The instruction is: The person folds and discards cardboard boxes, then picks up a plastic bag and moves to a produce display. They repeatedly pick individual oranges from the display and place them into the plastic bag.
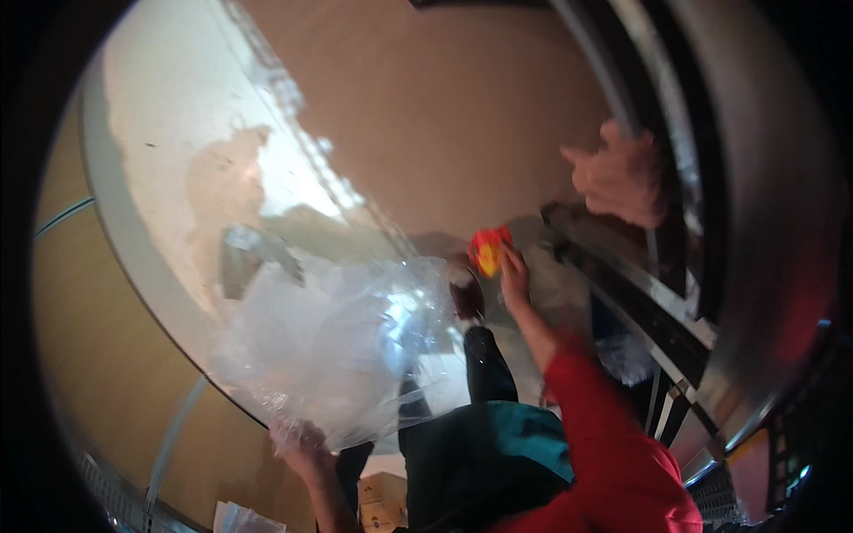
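Observation:
A large clear plastic bag hangs spread out, its lower left edge bunched in my left hand. My right hand is stretched forward, gripping a small red and yellow packet by its near side. The packet is beyond the bag's right edge, apart from it, and appears above my dark shoe. The film is see-through in parts and shows a bright glare near its right side. What the bag holds, if anything, cannot be told.
Another person's hand is at the upper right, beside a dark metal frame. A tan panelled surface curves along the left. A cardboard box and clear plastic packets lie at the bottom.

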The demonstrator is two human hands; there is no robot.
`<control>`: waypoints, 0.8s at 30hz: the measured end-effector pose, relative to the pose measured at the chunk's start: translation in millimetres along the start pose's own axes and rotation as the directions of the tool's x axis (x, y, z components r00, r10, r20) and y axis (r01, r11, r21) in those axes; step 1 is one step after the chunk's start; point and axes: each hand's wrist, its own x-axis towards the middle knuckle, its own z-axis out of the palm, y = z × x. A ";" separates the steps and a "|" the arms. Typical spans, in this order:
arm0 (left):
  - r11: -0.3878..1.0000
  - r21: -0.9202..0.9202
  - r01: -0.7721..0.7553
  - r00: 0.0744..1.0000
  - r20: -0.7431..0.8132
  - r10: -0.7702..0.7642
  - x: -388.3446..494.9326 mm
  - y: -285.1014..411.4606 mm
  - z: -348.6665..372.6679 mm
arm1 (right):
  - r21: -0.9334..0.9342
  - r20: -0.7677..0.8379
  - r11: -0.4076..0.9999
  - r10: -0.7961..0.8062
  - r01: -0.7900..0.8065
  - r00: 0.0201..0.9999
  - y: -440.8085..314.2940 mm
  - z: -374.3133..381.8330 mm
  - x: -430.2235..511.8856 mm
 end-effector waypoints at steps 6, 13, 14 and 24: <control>0.919 -0.368 0.144 0.974 0.215 -0.067 -44.0 167.1 37.5 | 0.322 0.345 0.588 -0.803 0.742 0.487 -301.8 -15.8 -170.9; 0.545 -0.753 0.368 0.830 0.531 0.172 -63.0 370.3 -23.2 | -0.230 0.968 0.409 -0.001 0.883 0.252 -459.3 74.0 -152.8; 0.468 -0.794 0.388 0.832 0.520 0.193 -52.0 397.0 -37.5 | -0.274 0.961 0.331 0.062 0.903 0.269 -469.5 86.8 -136.7; 0.386 -0.884 0.262 0.791 0.426 0.439 94.2 586.0 -44.5 | 0.012 0.989 0.340 -0.145 0.940 0.039 -765.9 176.5 -54.5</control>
